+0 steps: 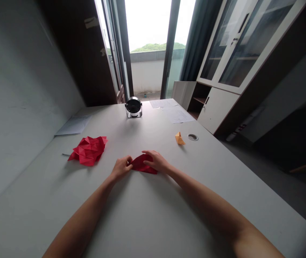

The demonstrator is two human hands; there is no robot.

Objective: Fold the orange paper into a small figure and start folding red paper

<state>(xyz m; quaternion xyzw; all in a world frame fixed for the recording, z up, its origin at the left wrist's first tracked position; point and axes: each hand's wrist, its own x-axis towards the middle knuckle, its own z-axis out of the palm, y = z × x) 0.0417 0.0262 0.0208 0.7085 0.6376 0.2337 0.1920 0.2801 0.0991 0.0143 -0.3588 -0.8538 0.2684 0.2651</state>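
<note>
A folded piece of red paper (141, 165) lies low on the white table between my two hands. My left hand (121, 167) is closed in a pinch at its left corner. Over its right part bends my right hand (156, 161), the fingers along the upper edge and the thumb on the near face, gripping it. The palm hides the paper's right end. To the left rests a larger red paper piece (88, 150), crumpled with many folds, and a thin dark stem or wire sticks out from its left side.
A small orange folded paper piece (179, 138) stands at the right, beside a round cable hole (193, 137). Farther back is a small round black-and-silver fan (133, 107). Paper sheets (178, 114) lie at the back right, another white sheet (73, 125) against the left wall.
</note>
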